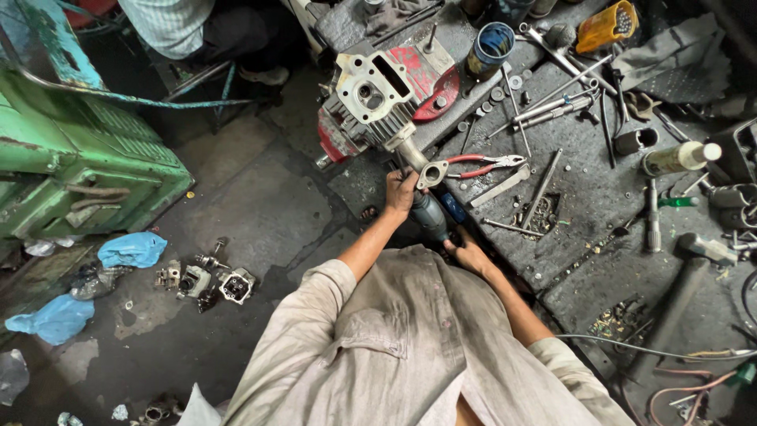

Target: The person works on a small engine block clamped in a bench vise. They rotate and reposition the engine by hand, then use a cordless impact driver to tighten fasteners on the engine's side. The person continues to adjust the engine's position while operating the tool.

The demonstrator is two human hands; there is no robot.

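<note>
Left hand (pixel 400 192) wraps exhaust flange (pixel 431 174) at engine cylinder head (pixel 377 99), bench edge, 12 o'clock of torso. Right hand (pixel 467 255) closed round power tool (pixel 430 214) grip. Head likely heavy, rigid, oily; finned body offers hold.

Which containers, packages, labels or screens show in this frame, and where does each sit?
Blue cylindrical tin can: bench top, behind the engine, upright, open.
Orange plastic canister: bench's far right, lying tilted.
Olive tube with white cap: right edge, on its side.
Crumpled blue plastic bags: floor, left.
No screens or signs.
</note>
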